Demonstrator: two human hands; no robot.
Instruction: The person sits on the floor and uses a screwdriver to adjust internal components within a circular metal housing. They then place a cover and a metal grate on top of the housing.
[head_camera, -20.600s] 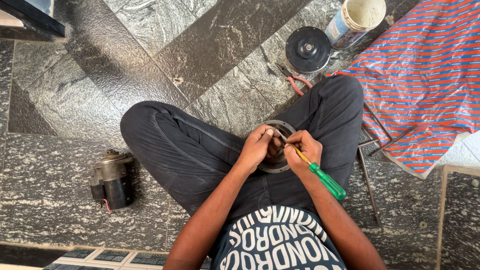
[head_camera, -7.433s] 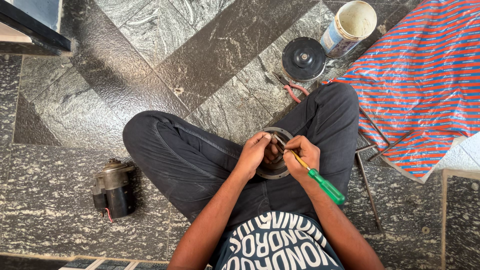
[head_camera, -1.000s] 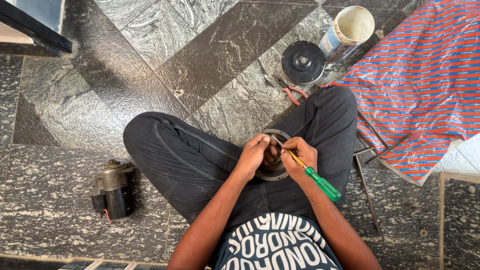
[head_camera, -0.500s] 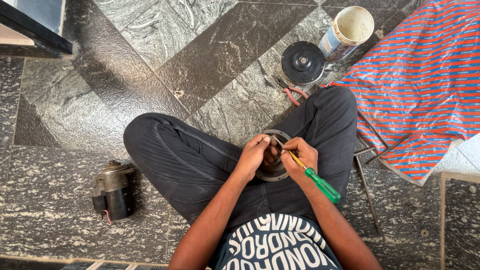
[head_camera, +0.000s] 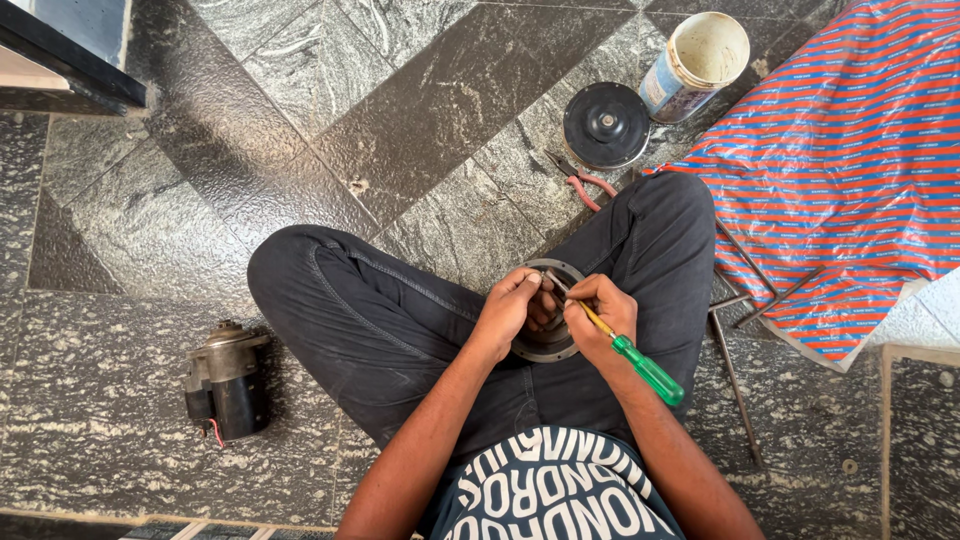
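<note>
I sit cross-legged on a stone floor. In my lap lies a round dark metal ring-shaped part. My left hand grips its left rim, fingers curled over the edge. A screwdriver with a green handle and a yellow shaft is held in my right hand; its tip points into the middle of the ring, between my two hands. Much of the ring is hidden under my fingers.
A small dark motor with a red wire stands on the floor at my left. Ahead lie red-handled pliers, a black round cover and a worn bucket. A red-and-blue striped sheet and metal rods are at my right.
Nothing clear has changed; both hands stay on the ring and screwdriver, with only slight shifts of the view.
</note>
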